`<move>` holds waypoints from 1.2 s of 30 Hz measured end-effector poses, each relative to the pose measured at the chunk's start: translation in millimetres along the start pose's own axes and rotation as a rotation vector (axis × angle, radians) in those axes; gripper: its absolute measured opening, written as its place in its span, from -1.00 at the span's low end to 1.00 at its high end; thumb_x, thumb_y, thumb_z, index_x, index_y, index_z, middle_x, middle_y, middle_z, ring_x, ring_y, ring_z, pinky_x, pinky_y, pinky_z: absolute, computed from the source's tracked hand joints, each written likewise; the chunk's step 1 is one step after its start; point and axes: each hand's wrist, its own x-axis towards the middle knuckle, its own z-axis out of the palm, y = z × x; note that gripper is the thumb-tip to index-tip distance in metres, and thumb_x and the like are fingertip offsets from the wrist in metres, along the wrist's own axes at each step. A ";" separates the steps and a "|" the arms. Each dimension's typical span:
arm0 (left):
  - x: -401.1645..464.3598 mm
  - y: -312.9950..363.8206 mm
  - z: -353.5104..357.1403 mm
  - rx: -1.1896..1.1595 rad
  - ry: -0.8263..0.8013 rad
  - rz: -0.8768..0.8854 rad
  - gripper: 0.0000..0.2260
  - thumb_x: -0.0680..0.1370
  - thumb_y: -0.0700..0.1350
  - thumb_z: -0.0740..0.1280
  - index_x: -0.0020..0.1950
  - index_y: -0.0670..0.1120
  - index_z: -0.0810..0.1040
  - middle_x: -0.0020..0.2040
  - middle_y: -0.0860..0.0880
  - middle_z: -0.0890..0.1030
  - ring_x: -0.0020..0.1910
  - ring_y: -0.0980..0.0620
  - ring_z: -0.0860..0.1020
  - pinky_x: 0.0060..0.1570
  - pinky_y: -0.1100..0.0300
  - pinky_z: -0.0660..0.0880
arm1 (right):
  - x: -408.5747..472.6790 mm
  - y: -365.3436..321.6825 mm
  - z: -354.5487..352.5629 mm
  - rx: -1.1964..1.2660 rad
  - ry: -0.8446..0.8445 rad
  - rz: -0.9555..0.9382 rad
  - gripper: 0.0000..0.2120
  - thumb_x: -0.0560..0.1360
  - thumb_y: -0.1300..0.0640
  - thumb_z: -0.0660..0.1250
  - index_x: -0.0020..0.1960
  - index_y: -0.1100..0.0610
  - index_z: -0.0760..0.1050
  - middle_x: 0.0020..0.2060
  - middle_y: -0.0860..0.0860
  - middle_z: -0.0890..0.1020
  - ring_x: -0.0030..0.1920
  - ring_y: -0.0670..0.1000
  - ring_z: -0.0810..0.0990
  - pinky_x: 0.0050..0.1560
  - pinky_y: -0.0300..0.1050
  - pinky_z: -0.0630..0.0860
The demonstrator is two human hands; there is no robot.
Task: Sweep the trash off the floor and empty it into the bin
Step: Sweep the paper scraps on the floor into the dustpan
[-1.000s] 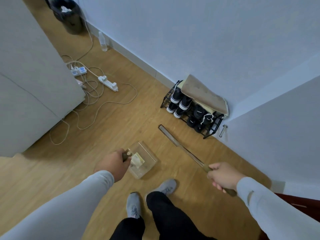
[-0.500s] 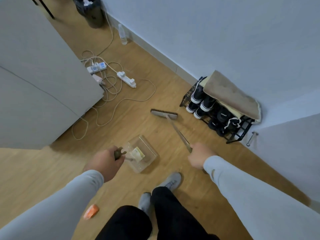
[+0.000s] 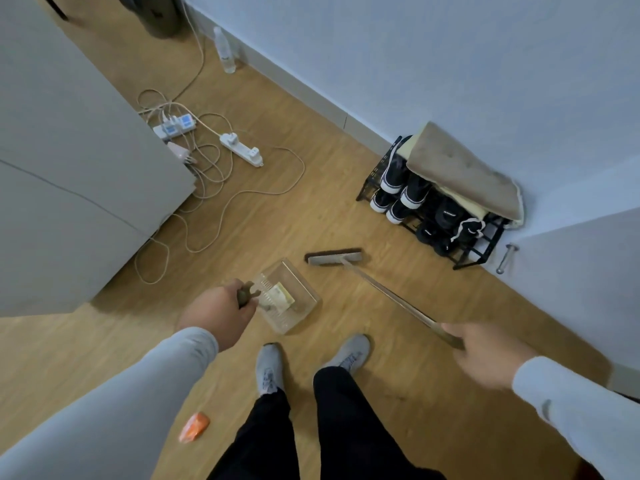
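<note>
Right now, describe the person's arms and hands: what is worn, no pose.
Both arms are in long, plain light grey sleeves that end at the wrist. The left hand and right hand are bare: no gloves, and no rings or watch that I can see. The right hand is motion-blurred, so fine detail there is unclear.

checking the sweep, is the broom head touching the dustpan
Apart. The head view shows a strip of bare floor between the broom head and the dustpan's near corner.
</note>
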 end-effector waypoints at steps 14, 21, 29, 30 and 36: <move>20.1 -40.6 10.9 0.042 0.023 0.052 -0.77 0.61 0.18 0.21 0.05 0.05 0.49 -0.24 0.06 0.59 -0.26 -0.01 0.59 -0.22 0.04 0.63 | 29.1 -144.3 49.4 0.284 -0.073 0.095 -0.58 0.59 0.23 0.21 0.45 0.17 0.41 0.13 0.10 0.60 0.09 0.15 0.64 -0.09 -0.09 0.54; 26.4 -36.9 10.0 0.015 0.021 0.077 -0.78 0.62 0.15 0.19 0.05 0.02 0.47 -0.23 0.03 0.58 -0.25 -0.06 0.58 -0.26 0.09 0.59 | -10.1 -124.0 40.8 0.434 -0.216 0.009 -0.39 0.57 0.17 0.31 0.60 -0.01 0.28 -0.20 0.06 0.60 -0.39 0.00 0.54 -0.45 -0.17 0.44; 27.4 -44.8 10.6 -0.024 0.013 0.085 -0.75 0.62 0.17 0.16 0.16 0.07 0.48 -0.18 0.04 0.56 -0.19 -0.09 0.59 -0.29 0.13 0.49 | -37.6 -103.6 -0.2 0.519 -0.031 0.065 -0.37 0.59 0.20 0.31 0.62 -0.03 0.25 -0.36 0.04 0.59 -0.47 -0.02 0.48 -0.45 -0.15 0.43; 27.7 -44.4 10.9 -0.029 0.012 0.087 -0.76 0.62 0.17 0.17 0.15 0.07 0.48 -0.20 0.05 0.54 -0.20 -0.08 0.59 -0.30 0.13 0.48 | -27.1 -112.4 1.8 0.459 0.000 0.077 -0.38 0.57 0.19 0.29 0.61 -0.02 0.28 -0.29 0.02 0.61 -0.40 0.01 0.53 -0.41 -0.16 0.45; 30.3 -45.0 12.0 -0.019 0.023 0.094 -0.80 0.63 0.15 0.16 0.03 0.05 0.45 -0.24 0.05 0.56 -0.22 -0.08 0.60 -0.24 0.10 0.58 | -3.2 -164.3 36.6 0.198 -0.179 0.038 -0.62 0.57 0.22 0.23 0.38 0.13 0.50 -0.11 0.04 0.59 -0.17 0.08 0.59 -0.23 -0.15 0.53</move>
